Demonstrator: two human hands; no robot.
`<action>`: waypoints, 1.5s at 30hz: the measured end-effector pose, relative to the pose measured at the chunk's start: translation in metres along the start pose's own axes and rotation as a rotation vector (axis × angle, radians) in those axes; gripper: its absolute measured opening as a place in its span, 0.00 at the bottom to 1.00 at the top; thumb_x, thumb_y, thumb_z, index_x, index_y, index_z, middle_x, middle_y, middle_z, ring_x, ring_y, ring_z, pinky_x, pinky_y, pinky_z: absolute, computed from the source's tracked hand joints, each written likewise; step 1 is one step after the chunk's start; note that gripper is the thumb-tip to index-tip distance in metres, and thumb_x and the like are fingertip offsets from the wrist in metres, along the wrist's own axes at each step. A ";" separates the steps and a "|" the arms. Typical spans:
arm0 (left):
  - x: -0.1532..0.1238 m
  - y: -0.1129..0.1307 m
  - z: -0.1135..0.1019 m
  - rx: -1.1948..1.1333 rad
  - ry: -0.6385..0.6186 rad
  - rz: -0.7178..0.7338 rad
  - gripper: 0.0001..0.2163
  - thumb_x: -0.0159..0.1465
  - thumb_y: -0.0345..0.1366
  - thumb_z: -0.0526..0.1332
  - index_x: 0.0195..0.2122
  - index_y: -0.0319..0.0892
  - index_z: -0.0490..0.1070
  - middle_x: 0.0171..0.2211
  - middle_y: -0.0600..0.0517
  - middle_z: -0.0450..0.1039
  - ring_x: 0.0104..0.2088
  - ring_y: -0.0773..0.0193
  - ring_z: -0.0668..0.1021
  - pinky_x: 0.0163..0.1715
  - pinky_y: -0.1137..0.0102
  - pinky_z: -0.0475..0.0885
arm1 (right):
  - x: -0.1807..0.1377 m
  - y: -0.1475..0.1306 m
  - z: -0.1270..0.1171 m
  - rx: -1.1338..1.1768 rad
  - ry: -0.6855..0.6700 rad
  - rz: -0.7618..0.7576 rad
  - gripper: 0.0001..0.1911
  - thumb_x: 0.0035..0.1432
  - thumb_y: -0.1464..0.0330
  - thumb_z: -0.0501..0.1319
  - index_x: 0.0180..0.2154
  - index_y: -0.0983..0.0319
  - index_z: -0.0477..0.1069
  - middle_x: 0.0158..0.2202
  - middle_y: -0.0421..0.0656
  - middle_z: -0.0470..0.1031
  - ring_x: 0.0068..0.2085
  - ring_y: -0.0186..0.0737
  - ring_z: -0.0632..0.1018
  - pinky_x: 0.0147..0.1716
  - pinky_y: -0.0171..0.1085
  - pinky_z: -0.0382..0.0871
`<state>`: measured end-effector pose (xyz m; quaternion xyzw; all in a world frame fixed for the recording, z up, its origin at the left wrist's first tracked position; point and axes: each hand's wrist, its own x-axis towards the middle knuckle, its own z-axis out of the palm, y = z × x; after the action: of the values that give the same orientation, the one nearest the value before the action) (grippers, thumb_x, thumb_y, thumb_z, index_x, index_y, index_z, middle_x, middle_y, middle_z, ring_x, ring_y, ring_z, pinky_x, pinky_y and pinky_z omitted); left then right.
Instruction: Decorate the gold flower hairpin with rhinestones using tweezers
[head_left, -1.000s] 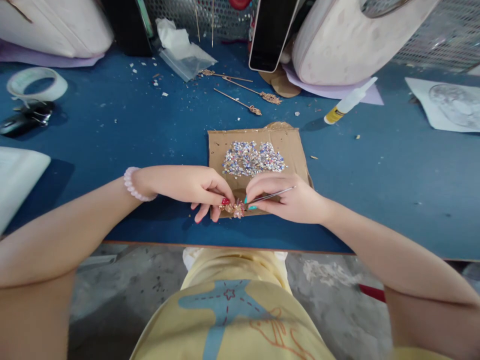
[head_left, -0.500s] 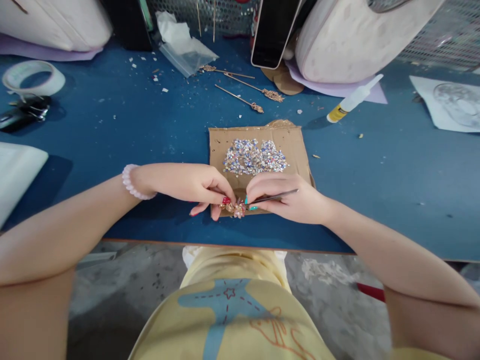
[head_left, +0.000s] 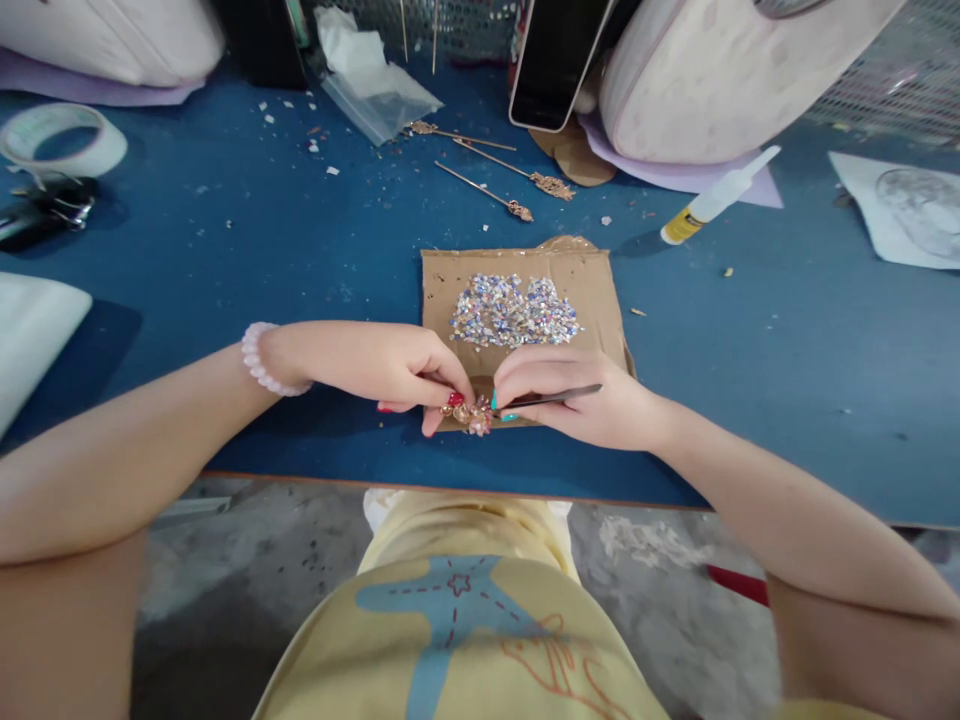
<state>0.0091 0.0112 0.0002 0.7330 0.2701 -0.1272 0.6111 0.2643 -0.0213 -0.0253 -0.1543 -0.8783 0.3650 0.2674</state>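
Observation:
Near the table's front edge, my left hand (head_left: 420,370) is closed on a gold hairpin ornament (head_left: 475,415) set with pinkish, glittering stones. A dark pair of tweezers (head_left: 559,397) is pinched in my right hand (head_left: 577,385); its tip meets or nearly meets the ornament's right side, too small to tell. Both hands are over the lower part of a piece of cardboard (head_left: 596,290). On the cardboard, just beyond my fingers, lies a spread of sparkling rhinestones (head_left: 514,312), bluish and silver.
Several gold hairpins (head_left: 517,208) lie beyond the cardboard, by a plastic bag (head_left: 386,100). A glue bottle (head_left: 705,208) stands tilted at right. Tape (head_left: 105,150) and a black clip (head_left: 52,210) are left. A phone (head_left: 555,70) and white bags (head_left: 667,90) stand behind.
The view has shifted slightly. My hands keep nearly the same hold on the ornament and tweezers; the left hand's lower fingers look a little more tucked in.

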 end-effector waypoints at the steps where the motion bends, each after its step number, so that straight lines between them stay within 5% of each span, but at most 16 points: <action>1: 0.000 0.000 0.000 0.002 0.004 0.003 0.12 0.70 0.33 0.57 0.46 0.44 0.82 0.33 0.53 0.83 0.20 0.71 0.70 0.20 0.77 0.65 | 0.000 0.000 0.000 0.004 -0.003 0.003 0.06 0.71 0.73 0.61 0.40 0.62 0.77 0.40 0.46 0.80 0.42 0.36 0.81 0.43 0.37 0.77; 45: 0.001 0.001 0.001 0.025 0.019 -0.010 0.14 0.69 0.30 0.56 0.47 0.44 0.82 0.31 0.55 0.83 0.18 0.71 0.70 0.19 0.78 0.65 | 0.000 0.000 -0.001 0.008 0.002 0.017 0.05 0.70 0.74 0.61 0.41 0.63 0.76 0.38 0.45 0.80 0.41 0.35 0.81 0.42 0.36 0.77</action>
<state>0.0105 0.0103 0.0007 0.7405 0.2778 -0.1268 0.5986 0.2654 -0.0207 -0.0249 -0.1610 -0.8753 0.3706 0.2656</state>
